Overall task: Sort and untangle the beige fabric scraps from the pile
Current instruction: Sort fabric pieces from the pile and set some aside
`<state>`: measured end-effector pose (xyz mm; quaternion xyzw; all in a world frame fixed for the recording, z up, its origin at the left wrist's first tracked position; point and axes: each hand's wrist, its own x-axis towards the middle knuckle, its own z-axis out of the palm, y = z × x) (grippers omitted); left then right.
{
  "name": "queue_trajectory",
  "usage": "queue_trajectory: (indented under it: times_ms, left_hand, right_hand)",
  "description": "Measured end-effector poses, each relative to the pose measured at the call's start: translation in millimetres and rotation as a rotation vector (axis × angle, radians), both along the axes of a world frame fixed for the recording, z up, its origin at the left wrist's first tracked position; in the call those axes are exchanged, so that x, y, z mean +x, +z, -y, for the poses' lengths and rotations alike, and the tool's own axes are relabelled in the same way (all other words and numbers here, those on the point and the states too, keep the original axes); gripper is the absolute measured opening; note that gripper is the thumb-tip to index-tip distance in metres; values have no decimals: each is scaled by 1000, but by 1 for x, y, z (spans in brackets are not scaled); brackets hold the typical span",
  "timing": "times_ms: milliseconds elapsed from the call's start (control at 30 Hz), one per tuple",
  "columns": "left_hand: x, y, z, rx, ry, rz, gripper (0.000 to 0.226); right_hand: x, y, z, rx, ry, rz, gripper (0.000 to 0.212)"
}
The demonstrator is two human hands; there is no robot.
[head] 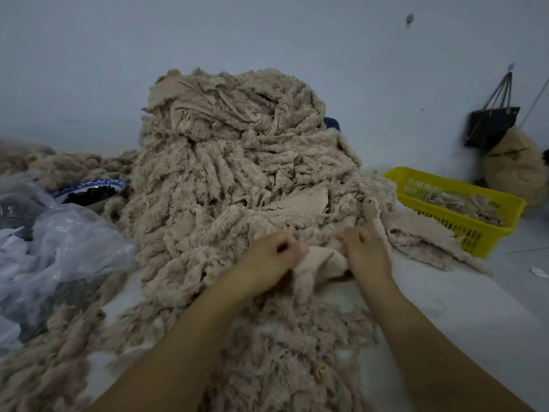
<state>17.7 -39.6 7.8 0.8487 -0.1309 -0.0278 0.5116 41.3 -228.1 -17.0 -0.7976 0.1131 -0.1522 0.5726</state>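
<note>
beige scrap (322,258) held at the pile's (237,162) 6 o'clock edge
it is grasped by left hand (273,254) and right hand (366,251), fingers curled.

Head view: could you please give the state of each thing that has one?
left hand, grips the beige scrap.
right hand, grips the same scrap.
beige scrap, bunched between both hands.
pile, heaped and tangled.
yellow basket, upright, partly filled with scraps.
bowl, holds dark pieces.
plastic bag, crumpled.
black bag, hanging on the wall.
</note>
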Motion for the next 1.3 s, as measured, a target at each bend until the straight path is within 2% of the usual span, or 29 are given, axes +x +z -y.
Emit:
queue_trajectory:
  times_ms: [167,233,267,400,500,600,700,833,900,967,1033,1100,1200,1267,1300]
  left_hand:
    - [2,22,-19,-585,145,-185,18]
    - [2,28,-24,-760,158,-235,25]
    - [1,31,-26,-815,164,-243,29]
    - [-1,38,-31,-934,211,-265,38]
    - [3,41,-53,-1004,274,-235,40]
    - [12,45,-78,-1011,346,-244,48]
    - [8,44,-71,-983,293,-236,57]
    - [6,38,-45,-937,159,-177,30]
    - [7,33,-38,-892,111,-159,24]
    - [5,31,-31,-834,75,-174,23]
    - [4,27,-27,-794,55,-181,22]
    - [5,25,-25,-777,63,-185,27]
    - [8,21,-26,-807,76,-225,24]
    - [10,21,-29,-876,75,-301,24]
    - [11,20,-30,-911,68,-364,30]
  right_hand:
    - [-5,-5,-14,-593,290,-87,9]
    - [-8,-3,-20,-755,343,-132,13]
    - [-9,-1,-20,-767,356,-147,14]
    - [-9,2,-21,-724,394,-198,44]
    - [-10,-1,-19,-834,360,-247,44]
    - [-14,-2,-20,-888,352,-184,47]
    - [-17,1,-27,-810,344,63,46]
    - [-22,8,-38,-688,362,410,43]
    - [-27,11,-41,-553,369,479,44]
    - [-32,14,-45,-284,455,380,48]
    - [-35,15,-49,-18,623,179,40]
    - [-32,13,-51,48,651,89,32]
    - [-28,11,-52,169,581,86,37]
    - [-25,11,-51,370,561,103,29]
    - [-24,12,-50,446,558,111,24]
